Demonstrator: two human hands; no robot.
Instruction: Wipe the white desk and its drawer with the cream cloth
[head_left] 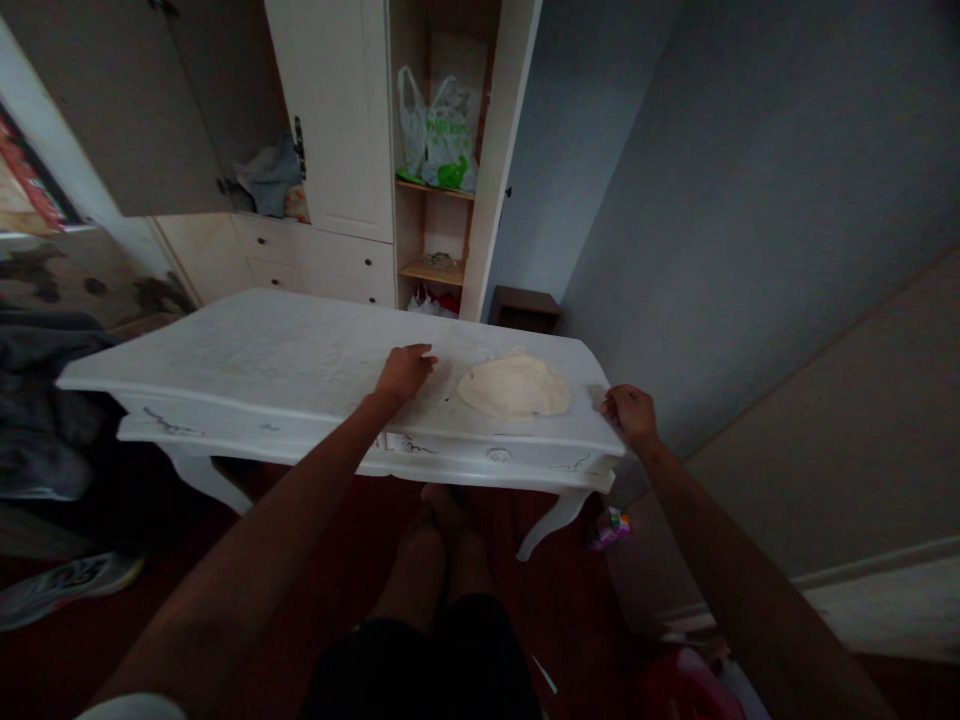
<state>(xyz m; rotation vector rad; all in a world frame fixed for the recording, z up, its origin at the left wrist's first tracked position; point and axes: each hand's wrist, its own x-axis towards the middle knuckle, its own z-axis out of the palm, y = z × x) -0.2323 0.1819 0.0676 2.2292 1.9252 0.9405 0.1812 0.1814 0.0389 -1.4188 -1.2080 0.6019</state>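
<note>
A white ornate table stands in front of me. A pale cream cloth lies crumpled flat on its right part. My left hand rests palm down on the tabletop just left of the cloth, fingers stretched toward it. My right hand is at the table's right corner, fingers curled around the edge. Neither hand touches the cloth.
A white wardrobe stands behind the table, with plastic bags on an open shelf. A grey wall runs close on the right. A small brown stool is in the corner. Dark clothes and a shoe lie at left.
</note>
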